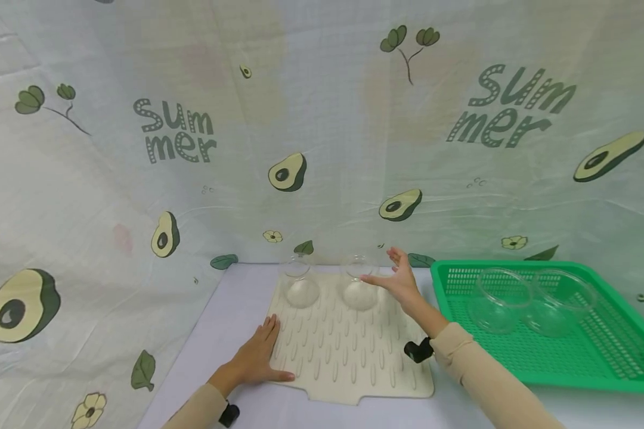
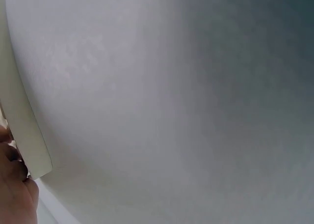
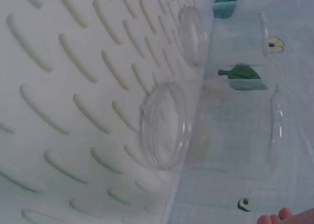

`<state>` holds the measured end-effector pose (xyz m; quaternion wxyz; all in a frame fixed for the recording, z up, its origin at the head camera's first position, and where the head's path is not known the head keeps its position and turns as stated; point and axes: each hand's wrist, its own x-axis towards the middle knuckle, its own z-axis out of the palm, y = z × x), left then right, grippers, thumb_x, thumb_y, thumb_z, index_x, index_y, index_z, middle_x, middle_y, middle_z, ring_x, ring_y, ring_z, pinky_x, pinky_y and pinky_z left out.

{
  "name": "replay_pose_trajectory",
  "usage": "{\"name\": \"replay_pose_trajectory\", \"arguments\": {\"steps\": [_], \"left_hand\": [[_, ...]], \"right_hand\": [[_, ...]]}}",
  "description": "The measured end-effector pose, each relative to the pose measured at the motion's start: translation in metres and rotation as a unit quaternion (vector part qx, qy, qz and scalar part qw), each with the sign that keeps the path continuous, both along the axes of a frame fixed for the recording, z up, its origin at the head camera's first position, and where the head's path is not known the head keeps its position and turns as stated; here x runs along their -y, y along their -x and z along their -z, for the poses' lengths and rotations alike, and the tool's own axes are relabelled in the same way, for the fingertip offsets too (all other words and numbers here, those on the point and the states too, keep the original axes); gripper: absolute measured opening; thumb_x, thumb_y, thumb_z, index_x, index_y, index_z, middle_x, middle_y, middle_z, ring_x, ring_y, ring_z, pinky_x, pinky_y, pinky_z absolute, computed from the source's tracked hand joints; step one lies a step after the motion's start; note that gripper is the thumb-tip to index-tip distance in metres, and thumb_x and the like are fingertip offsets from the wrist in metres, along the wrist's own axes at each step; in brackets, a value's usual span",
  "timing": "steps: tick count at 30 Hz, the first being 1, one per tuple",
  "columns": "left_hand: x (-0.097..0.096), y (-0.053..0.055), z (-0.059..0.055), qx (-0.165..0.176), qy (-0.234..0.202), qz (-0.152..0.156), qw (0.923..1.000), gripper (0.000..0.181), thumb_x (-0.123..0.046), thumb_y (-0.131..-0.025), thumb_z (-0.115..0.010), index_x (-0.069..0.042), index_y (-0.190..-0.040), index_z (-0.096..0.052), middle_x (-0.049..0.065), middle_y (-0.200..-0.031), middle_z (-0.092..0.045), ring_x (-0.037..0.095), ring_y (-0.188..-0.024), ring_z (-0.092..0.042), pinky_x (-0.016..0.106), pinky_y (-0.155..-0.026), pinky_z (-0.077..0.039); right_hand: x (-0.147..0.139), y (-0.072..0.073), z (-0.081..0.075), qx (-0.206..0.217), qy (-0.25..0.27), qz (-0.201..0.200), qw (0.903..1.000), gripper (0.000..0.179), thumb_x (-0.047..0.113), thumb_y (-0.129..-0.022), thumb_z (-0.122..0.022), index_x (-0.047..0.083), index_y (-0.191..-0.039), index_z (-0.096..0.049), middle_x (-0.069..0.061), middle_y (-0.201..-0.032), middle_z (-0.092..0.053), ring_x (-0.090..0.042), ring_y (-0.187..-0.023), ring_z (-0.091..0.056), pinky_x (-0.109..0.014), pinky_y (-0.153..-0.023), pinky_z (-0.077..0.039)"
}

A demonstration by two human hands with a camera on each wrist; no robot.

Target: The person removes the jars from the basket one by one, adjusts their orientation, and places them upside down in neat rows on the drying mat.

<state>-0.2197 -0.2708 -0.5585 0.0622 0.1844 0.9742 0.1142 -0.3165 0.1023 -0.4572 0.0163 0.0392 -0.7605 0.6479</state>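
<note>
On a cream mat with raised ridges (image 1: 349, 360) stand two clear cups, a left cup (image 1: 301, 293) and a right cup (image 1: 359, 295), side by side at its far end. Which end of them is up, I cannot tell. My left hand (image 1: 259, 353) rests at the mat's near left corner, fingers along the left edge and thumb at the front edge. Beside the right cup is my right hand (image 1: 402, 285), its thumb and fingers spread apart with nothing between them. In the right wrist view, only fingertips (image 3: 283, 215) show, apart from the nearer cup (image 3: 164, 128).
Right of the mat sits a green plastic basket (image 1: 569, 363) with two more clear cups, one (image 1: 496, 310) left of the other (image 1: 555, 310). A patterned cloth (image 1: 333, 131) hangs behind the white table (image 1: 225, 316) and along its left side.
</note>
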Motion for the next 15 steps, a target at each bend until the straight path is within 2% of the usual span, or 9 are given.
{"name": "replay_pose_trajectory", "arguments": {"steps": [8,15], "left_hand": [[-0.002,0.000,-0.002,0.004,-0.003,-0.002,1.0000,0.141,-0.089,-0.064,-0.062,0.009,-0.155,-0.017,0.026,-0.162,-0.011,0.039,-0.150,-0.011,0.050,-0.118,-0.020],[-0.001,0.000,0.000,0.001,-0.006,0.003,1.0000,0.141,-0.089,-0.064,-0.063,0.010,-0.154,-0.017,0.027,-0.161,-0.012,0.039,-0.149,-0.012,0.050,-0.118,-0.020]], "right_hand": [[-0.029,-0.009,-0.023,-0.026,-0.004,-0.027,0.9993,0.108,0.016,-0.080,-0.086,0.003,-0.158,-0.012,-0.017,-0.160,-0.024,-0.032,-0.148,-0.020,-0.046,-0.118,-0.023],[-0.056,-0.018,-0.045,-0.040,0.001,-0.051,0.9979,0.107,0.013,-0.084,-0.082,0.006,-0.159,-0.005,-0.017,-0.162,-0.018,-0.038,-0.148,-0.018,-0.053,-0.116,-0.027]]}}
